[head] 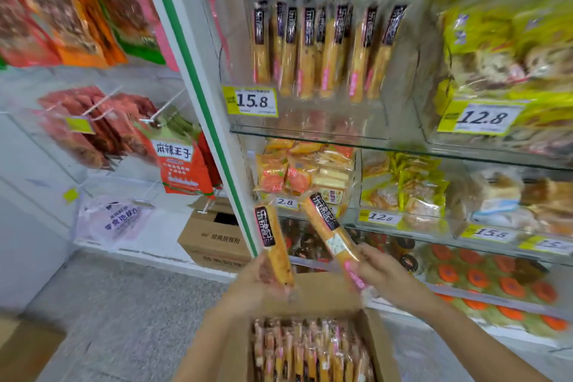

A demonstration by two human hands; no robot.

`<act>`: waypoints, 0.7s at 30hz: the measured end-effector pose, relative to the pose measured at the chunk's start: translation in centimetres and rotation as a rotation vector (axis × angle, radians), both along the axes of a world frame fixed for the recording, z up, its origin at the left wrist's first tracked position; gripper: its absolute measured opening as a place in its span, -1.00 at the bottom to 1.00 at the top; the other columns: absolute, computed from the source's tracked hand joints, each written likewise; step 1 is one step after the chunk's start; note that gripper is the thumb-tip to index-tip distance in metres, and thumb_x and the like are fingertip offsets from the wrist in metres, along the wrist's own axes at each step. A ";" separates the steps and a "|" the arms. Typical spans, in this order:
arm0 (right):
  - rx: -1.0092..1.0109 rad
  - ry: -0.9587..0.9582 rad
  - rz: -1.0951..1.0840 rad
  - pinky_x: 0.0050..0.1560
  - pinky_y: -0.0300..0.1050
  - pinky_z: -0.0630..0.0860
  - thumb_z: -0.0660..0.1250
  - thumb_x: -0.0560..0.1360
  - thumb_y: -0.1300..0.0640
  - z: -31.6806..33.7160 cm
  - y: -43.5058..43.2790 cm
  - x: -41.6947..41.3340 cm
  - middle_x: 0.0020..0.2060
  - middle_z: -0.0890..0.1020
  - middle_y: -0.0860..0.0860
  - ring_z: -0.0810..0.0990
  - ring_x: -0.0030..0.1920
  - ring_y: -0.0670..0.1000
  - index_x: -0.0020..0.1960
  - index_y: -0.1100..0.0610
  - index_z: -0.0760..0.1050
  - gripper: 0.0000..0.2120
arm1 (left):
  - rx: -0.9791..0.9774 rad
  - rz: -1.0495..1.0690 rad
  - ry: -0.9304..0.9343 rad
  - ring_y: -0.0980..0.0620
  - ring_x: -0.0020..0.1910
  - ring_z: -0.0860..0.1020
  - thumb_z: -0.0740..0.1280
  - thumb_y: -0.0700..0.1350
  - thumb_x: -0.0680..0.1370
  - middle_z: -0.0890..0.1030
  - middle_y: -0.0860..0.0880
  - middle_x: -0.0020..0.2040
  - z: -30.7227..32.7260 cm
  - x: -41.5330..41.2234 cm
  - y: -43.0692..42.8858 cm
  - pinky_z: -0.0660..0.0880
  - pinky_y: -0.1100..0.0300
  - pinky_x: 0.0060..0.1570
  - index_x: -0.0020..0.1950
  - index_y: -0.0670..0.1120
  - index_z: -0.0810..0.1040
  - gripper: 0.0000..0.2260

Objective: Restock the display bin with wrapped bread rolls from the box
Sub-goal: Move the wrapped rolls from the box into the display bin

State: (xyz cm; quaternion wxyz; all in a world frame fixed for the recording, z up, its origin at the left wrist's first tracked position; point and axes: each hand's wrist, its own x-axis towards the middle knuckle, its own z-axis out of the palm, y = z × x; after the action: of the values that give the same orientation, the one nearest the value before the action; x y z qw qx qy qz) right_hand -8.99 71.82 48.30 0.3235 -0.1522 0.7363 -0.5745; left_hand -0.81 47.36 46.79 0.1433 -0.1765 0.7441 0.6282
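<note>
Both grips are curled round a roll's lower end: left grip (260,281) has one bread roll (273,239), right grip (376,270) the other roll (331,236), just above the box (376,347). Slot them upright into the display bin (325,115), labels facing out.

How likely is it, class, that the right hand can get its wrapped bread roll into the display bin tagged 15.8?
Probably yes. The right hand grips a wrapped bread roll below the display bin; nothing stands between, and gaps show beside the standing rolls.
</note>
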 end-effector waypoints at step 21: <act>0.187 0.320 -0.475 -0.41 -0.18 0.25 0.26 0.47 -0.26 26.4 -8.1 -11.5 -0.43 0.43 0.00 0.35 -0.47 -0.04 -0.28 0.12 0.43 -0.56 | 0.128 0.000 0.241 -0.02 -0.14 0.54 0.42 -0.11 0.48 0.52 -0.11 -0.05 26.9 -15.0 -5.1 0.58 0.11 -0.01 -0.02 -0.18 0.58 -0.83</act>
State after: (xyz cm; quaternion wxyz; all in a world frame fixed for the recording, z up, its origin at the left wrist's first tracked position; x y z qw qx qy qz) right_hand -20.48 63.68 74.71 0.0725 -0.0336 0.8425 -0.5327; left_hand -15.83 42.28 73.71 0.0641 -0.0902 0.7145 0.6909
